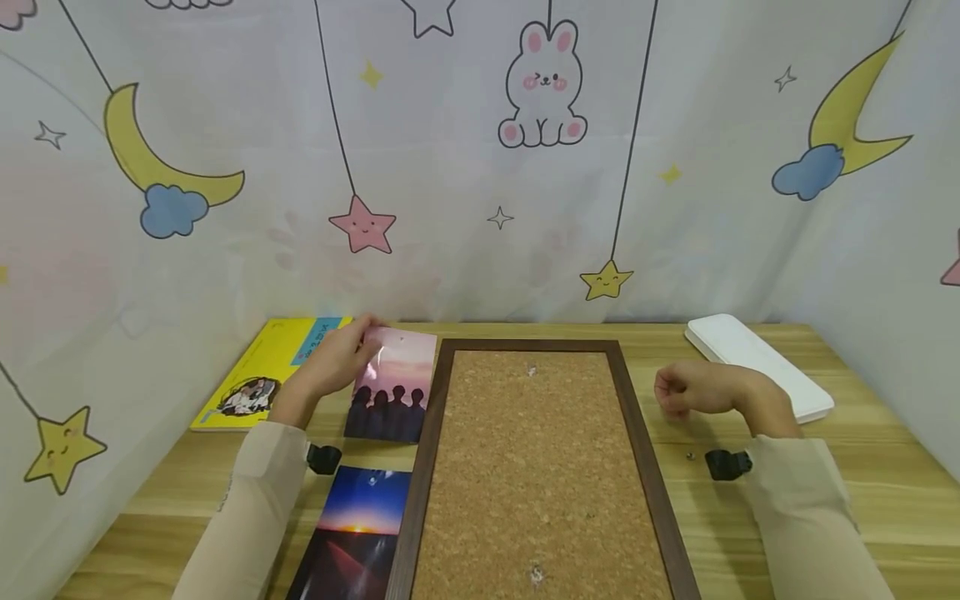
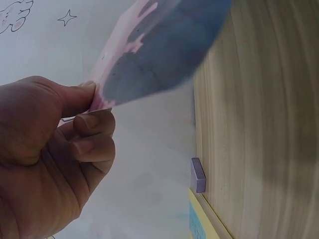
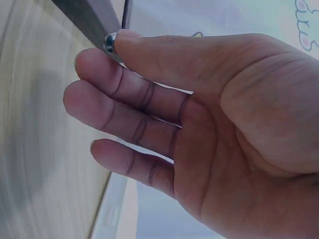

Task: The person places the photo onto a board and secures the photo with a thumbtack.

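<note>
My left hand [image 1: 336, 357] pinches the top left corner of a photo card [image 1: 390, 383] with a pink sky and dark silhouettes of people. In the left wrist view, the card [image 2: 159, 55] is raised above the table, held between thumb and curled fingers. A corkboard [image 1: 547, 475] in a dark wooden frame lies just right of it. On the board's other side, my right hand [image 1: 701, 387] is above the table. In the right wrist view, its thumb and index finger pinch a small shiny metal thumbtack [image 3: 109, 43]. Its other fingers are loosely bent.
A sunset photo card [image 1: 356, 533] lies left of the frame. A yellow book [image 1: 258, 367] is at the back left, with a small purple block [image 2: 198, 175] near it. At the back right lies a white case [image 1: 765, 362]. A small metal piece [image 1: 690, 456] sits right of the board.
</note>
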`<state>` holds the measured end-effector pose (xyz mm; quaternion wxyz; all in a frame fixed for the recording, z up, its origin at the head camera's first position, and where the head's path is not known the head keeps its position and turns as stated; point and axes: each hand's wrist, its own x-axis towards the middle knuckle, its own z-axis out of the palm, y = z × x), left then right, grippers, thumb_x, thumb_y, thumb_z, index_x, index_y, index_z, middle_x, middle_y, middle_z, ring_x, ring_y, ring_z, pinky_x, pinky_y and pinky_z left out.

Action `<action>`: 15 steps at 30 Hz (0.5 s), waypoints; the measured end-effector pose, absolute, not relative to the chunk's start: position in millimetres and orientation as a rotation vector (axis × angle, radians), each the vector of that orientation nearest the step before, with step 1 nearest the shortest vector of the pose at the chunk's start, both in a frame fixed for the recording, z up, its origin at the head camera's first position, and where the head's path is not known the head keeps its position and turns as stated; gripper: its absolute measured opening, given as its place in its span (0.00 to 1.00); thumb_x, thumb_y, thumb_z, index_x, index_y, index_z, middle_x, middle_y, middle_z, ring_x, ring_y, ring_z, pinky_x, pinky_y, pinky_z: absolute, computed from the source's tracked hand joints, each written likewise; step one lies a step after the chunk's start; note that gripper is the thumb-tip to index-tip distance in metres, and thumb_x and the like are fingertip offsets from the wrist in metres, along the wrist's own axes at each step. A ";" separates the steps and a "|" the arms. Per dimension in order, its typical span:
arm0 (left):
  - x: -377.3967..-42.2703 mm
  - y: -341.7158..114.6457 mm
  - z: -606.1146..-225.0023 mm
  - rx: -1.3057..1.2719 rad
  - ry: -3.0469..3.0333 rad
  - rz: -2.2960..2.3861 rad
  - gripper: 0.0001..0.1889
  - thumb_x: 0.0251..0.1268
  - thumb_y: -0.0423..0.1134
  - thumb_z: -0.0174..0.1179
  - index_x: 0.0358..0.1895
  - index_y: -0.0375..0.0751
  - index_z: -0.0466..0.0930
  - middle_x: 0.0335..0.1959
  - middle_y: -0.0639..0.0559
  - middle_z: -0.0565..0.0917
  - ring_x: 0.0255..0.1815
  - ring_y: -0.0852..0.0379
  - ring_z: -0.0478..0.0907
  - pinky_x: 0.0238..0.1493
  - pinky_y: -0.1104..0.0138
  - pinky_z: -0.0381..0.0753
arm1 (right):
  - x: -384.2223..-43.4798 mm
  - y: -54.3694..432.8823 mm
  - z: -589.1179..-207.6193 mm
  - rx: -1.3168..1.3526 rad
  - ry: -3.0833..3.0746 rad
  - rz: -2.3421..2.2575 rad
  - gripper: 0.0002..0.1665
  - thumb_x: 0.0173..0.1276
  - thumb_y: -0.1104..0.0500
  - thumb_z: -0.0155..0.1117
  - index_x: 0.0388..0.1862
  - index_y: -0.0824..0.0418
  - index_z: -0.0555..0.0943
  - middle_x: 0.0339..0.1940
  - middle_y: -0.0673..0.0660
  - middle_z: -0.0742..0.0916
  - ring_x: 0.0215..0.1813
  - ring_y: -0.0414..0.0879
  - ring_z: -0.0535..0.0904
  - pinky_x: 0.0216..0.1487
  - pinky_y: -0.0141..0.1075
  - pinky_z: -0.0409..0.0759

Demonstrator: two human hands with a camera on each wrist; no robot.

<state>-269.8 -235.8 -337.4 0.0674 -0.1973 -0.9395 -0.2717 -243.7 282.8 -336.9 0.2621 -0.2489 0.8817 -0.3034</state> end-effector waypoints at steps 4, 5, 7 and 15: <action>-272.4 -237.4 -337.9 -0.581 -2.845 -0.820 0.16 0.78 0.33 0.49 0.63 0.33 0.69 0.43 0.38 0.80 0.32 0.48 0.74 0.40 0.56 0.76 | -242.6 281.6 -334.4 -0.722 2.394 -0.841 0.08 0.74 0.71 0.52 0.33 0.65 0.73 0.28 0.54 0.79 0.31 0.47 0.75 0.33 0.40 0.76; -273.0 -237.7 -338.0 -0.580 -2.841 -0.814 0.16 0.78 0.33 0.49 0.64 0.33 0.69 0.44 0.37 0.80 0.33 0.48 0.74 0.41 0.55 0.76 | -242.3 281.3 -333.8 -0.739 2.401 -0.842 0.07 0.74 0.71 0.52 0.33 0.66 0.73 0.28 0.55 0.79 0.31 0.48 0.76 0.34 0.40 0.77; -273.8 -237.9 -338.3 -0.578 -2.843 -0.815 0.17 0.79 0.33 0.49 0.65 0.34 0.68 0.44 0.37 0.80 0.33 0.47 0.75 0.42 0.54 0.76 | -241.5 280.7 -332.6 -0.740 2.413 -0.840 0.07 0.74 0.71 0.52 0.33 0.66 0.73 0.29 0.55 0.79 0.32 0.48 0.77 0.34 0.41 0.78; -272.4 -239.2 -335.5 -0.598 -2.810 -0.882 0.17 0.79 0.34 0.49 0.65 0.34 0.69 0.46 0.36 0.80 0.44 0.40 0.78 0.48 0.49 0.78 | -241.1 279.5 -328.4 -0.712 2.436 -0.846 0.06 0.74 0.69 0.54 0.34 0.64 0.73 0.29 0.55 0.78 0.33 0.49 0.76 0.35 0.41 0.77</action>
